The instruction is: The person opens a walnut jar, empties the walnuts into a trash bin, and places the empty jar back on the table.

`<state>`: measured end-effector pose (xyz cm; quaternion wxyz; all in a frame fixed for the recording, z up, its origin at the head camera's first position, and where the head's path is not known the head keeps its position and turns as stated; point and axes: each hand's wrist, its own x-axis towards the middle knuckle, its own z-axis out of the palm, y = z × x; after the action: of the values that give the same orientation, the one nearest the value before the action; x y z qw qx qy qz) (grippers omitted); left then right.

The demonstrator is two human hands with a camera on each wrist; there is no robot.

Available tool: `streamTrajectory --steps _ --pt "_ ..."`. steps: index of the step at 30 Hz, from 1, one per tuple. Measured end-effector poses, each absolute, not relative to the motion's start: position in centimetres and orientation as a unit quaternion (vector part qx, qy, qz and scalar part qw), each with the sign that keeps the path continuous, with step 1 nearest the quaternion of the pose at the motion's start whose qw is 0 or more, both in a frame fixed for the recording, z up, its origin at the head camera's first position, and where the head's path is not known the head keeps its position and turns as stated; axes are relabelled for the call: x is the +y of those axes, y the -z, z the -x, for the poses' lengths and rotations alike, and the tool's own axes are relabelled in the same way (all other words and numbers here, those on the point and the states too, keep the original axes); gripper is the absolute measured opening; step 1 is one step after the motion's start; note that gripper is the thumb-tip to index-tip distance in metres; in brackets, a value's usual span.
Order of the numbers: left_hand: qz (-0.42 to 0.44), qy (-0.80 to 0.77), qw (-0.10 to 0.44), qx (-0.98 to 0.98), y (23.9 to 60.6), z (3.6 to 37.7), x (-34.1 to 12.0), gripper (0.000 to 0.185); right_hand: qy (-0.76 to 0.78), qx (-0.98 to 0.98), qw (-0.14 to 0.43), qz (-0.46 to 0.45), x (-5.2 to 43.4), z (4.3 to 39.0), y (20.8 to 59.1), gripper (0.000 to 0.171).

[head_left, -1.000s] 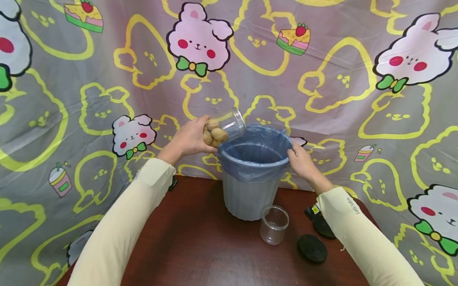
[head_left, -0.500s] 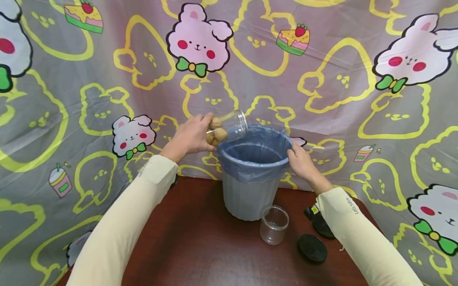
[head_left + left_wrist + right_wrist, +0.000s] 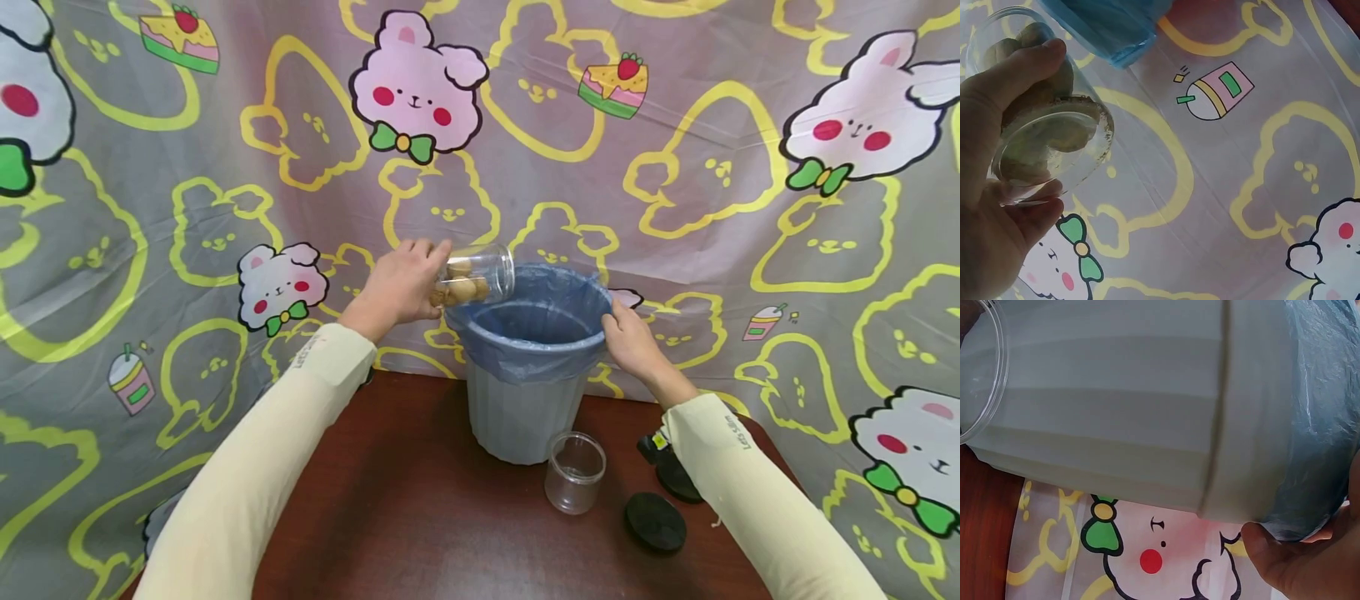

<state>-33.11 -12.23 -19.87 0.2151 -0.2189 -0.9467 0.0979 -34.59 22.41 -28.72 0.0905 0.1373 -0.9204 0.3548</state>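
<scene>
My left hand (image 3: 401, 285) grips a clear plastic jar (image 3: 497, 265) round its base end. The jar lies nearly level, its uncapped mouth pointing right over the near-left rim of a grey trash can (image 3: 521, 421). Several walnuts (image 3: 467, 290) sit inside it; the left wrist view shows walnuts (image 3: 1054, 81) through the jar's wall and bottom. A blue plastic bag (image 3: 536, 362) lines the can and folds over its rim. My right hand (image 3: 636, 343) holds the rim at the right side, thumb on the outside of the bag, as the right wrist view shows; some fingers are hidden behind the bag.
A second clear jar (image 3: 575, 475), without a lid, stands on the dark red table (image 3: 420, 517) right in front of the can. Two black lids lie to its right, the nearer lid (image 3: 656, 522) in full view, the other lid (image 3: 678, 482) partly under the right sleeve. A patterned curtain (image 3: 315, 208) hangs behind.
The jar in my left hand has tipped from mouth-up to nearly level, and the walnuts have slid toward its mouth. My right hand stays on the trash can's rim.
</scene>
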Motion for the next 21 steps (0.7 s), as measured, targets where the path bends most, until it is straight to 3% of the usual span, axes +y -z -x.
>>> streamTrajectory --steps 9,21 --pt "0.259 -0.159 0.3 -0.904 20.04 33.14 -12.63 0.091 -0.355 -0.921 0.088 -0.133 22.41 34.54 28.75 0.055" --pt "0.277 -0.182 0.334 -0.882 20.1 33.27 -12.42 0.083 -0.361 -0.918 0.091 -0.138 22.4 34.64 28.89 0.056"
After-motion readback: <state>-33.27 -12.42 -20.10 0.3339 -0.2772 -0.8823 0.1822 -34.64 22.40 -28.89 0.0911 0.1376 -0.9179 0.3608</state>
